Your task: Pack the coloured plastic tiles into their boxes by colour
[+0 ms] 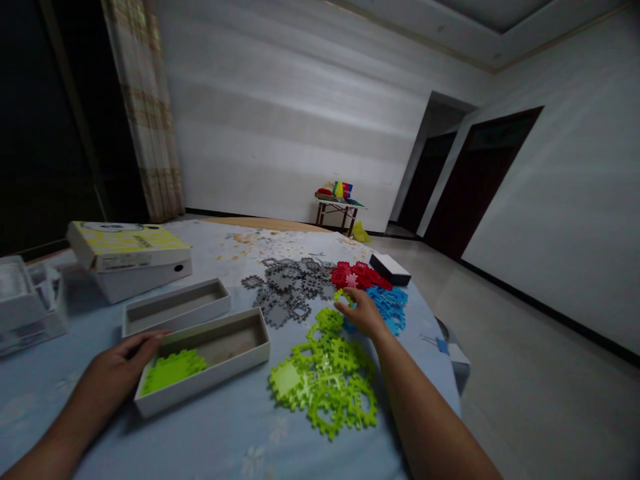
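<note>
My left hand (127, 360) is at the left end of a long, shallow white box (235, 363), its fingers closed on the rim. Flat, bright green notched plastic pieces (174, 369) lie in that end of the box. My right hand (367, 312) reaches over the far side of a pile of green interlocking pieces (327, 380) and pinches a green interlocking piece (342, 295) between thumb and fingers. Grey interlocking pieces (285, 283) lie to the left of this hand, red pieces (354, 275) just beyond it, and blue pieces (393, 308) on its right.
Behind the box lies a similar shallow tray (175, 313). A yellow-and-white carton (133, 250) and clear plastic containers (33, 300) stand at the left. A small black-topped box (390, 269) sits near the right edge. A blue clip (442, 345) is at the table's edge.
</note>
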Tool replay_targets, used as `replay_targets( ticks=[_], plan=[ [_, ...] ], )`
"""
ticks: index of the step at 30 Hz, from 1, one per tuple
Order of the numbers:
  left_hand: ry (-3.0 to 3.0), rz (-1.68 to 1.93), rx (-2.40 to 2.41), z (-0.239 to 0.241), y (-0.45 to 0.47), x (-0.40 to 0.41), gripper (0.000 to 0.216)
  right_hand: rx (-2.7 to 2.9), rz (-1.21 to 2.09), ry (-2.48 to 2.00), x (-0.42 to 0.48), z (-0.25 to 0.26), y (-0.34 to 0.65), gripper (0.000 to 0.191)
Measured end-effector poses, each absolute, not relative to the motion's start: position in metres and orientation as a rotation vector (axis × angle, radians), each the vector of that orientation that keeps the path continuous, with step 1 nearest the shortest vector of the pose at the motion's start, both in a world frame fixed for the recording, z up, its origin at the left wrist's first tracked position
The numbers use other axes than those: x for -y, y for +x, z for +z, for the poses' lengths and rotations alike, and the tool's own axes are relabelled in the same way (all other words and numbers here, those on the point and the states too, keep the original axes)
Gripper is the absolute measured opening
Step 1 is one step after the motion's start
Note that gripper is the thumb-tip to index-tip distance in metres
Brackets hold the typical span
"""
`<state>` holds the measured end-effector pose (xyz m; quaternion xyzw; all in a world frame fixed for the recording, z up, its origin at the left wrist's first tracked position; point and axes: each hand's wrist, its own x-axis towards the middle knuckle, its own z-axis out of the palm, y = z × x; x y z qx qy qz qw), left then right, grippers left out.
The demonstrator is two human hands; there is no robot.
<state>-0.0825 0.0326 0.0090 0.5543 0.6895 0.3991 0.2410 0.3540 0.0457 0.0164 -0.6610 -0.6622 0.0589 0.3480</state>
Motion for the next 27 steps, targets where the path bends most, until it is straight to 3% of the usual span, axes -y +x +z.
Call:
replay_targets(
  ticks=[15, 27],
  plan=[
    [1.486, 1.153, -1.894, 0.026, -0.071, -0.024, 0.044, 2.020, 0.349, -1.775, -0.037, 0.015, 0.339, 0.066],
    [1.436, 1.095, -1.888, 0.022, -0.073, -0.026, 0.053, 1.679, 0.088, -1.780, -0.045, 0.018, 0.353, 0.053]
  ],
)
